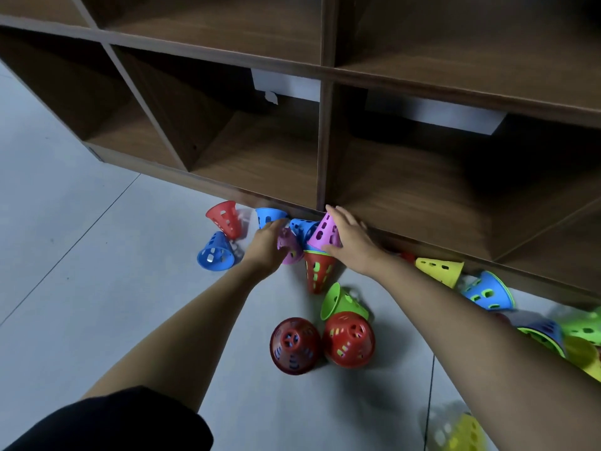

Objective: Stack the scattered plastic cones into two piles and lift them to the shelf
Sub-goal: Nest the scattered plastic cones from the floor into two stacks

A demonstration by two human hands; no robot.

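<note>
Perforated plastic cones lie scattered on the grey floor in front of a brown wooden shelf (322, 138). My right hand (351, 237) grips a purple cone (323, 234) that sits atop a short stack whose lowest cone is red (317, 271). My left hand (268, 244) holds a second purple cone (289, 247) just left of that stack. Behind my hands lie blue cones (268, 216) against the shelf base. A red cone (226, 218) and a blue one (215, 253) lie further left.
Two red cones (294, 345) (348, 340) and a green one (340, 302) lie near me. Yellow (440, 268), blue (487, 292) and green cones (582, 330) crowd the right along the shelf base. A yellow cone (461, 432) sits at bottom right. Open floor (97, 255) spreads left.
</note>
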